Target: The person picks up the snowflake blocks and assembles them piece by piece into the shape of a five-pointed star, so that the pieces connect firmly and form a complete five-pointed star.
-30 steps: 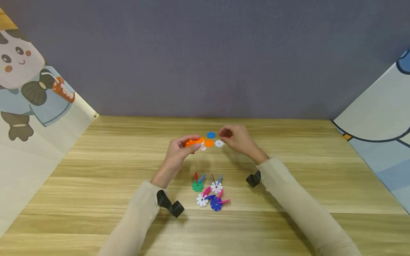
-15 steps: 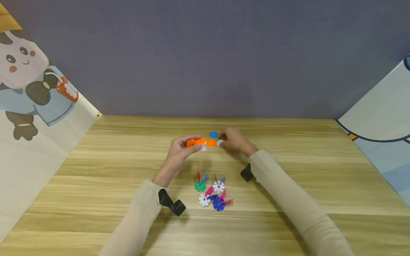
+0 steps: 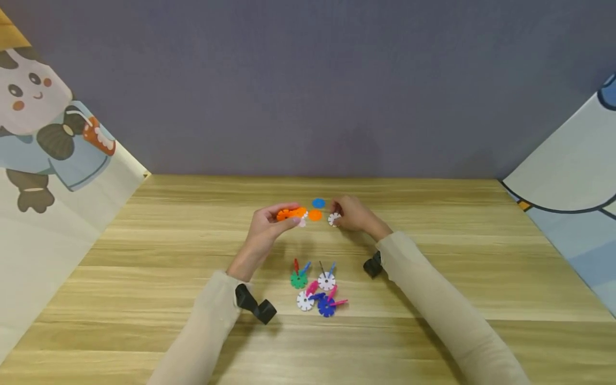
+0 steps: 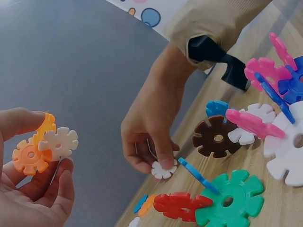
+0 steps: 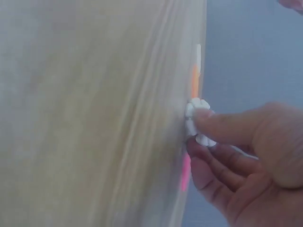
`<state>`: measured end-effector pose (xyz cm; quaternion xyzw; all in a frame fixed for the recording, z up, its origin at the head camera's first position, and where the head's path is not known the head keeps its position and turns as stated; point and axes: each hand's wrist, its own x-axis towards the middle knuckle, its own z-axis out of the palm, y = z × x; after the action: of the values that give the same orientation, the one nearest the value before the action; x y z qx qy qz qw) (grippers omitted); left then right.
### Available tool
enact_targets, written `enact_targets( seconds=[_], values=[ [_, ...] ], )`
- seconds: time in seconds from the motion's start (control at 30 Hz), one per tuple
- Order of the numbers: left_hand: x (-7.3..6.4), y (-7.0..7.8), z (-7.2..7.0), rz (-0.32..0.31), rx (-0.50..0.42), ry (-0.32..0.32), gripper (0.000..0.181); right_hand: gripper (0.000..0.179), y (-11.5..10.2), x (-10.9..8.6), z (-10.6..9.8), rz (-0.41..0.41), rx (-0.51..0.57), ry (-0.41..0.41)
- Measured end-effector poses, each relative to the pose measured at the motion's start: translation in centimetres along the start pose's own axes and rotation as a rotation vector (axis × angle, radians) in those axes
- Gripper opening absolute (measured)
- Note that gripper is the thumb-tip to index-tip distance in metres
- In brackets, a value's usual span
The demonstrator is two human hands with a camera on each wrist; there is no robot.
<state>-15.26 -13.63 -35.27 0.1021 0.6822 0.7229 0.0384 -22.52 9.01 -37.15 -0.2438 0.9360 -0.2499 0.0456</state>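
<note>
My left hand [image 3: 267,224] holds a small cluster of notched plastic discs between thumb and fingers. In the left wrist view, the cluster shows orange discs [image 4: 29,157] joined to a white disc [image 4: 61,143]. My right hand [image 3: 355,214] pinches another white notched disc [image 5: 191,120] between thumb and fingertips, low over the table. Between the hands lie a blue disc [image 3: 318,203] and a flat orange disc [image 3: 315,215]. A pale disc [image 3: 301,223] shows below my left thumb. Partly hidden by my right hand is a pink disc [image 5: 185,171].
Nearer to me stand joined disc pieces: a green disc [image 3: 299,279] with red and blue ones, a white disc [image 3: 326,281] with brown and blue, a white disc [image 3: 305,300] and a dark blue disc [image 3: 326,306] with pink. A grey partition [image 3: 317,107] closes the table's far side.
My right hand has moved from near the pink disc to the white disc, pinched it, and shifted it slightly right and tilted it. My left hand stays nearly still with its cluster.
</note>
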Motion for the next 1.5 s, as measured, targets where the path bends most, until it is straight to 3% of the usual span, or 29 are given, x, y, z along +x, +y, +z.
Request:
enact_targets(
  seconds=[0.23,0.43,0.77,1.07,1.5],
  values=[
    [0.0,0.0,0.3,-0.016,0.011,-0.018,0.04,0.012,-0.6,-1.6,-0.7,-0.036,0.096,0.071],
    [-0.1,0.1,0.5,-0.002,0.061,-0.049,0.04,0.011,-1.5,-3.3,-1.7,-0.091,0.148,0.181],
    [-0.1,0.0,0.7,0.006,0.117,-0.113,0.04,0.011,-4.3,-5.8,-2.4,-0.184,0.217,0.315],
    [-0.2,0.0,1.0,0.024,0.124,-0.148,0.036,0.011,-5.8,-6.5,-2.6,-0.247,0.26,0.34],
    [-0.4,0.2,1.1,0.009,0.116,-0.193,0.034,0.01,-6.6,-6.6,-1.9,-0.248,0.287,0.342]
  ],
)
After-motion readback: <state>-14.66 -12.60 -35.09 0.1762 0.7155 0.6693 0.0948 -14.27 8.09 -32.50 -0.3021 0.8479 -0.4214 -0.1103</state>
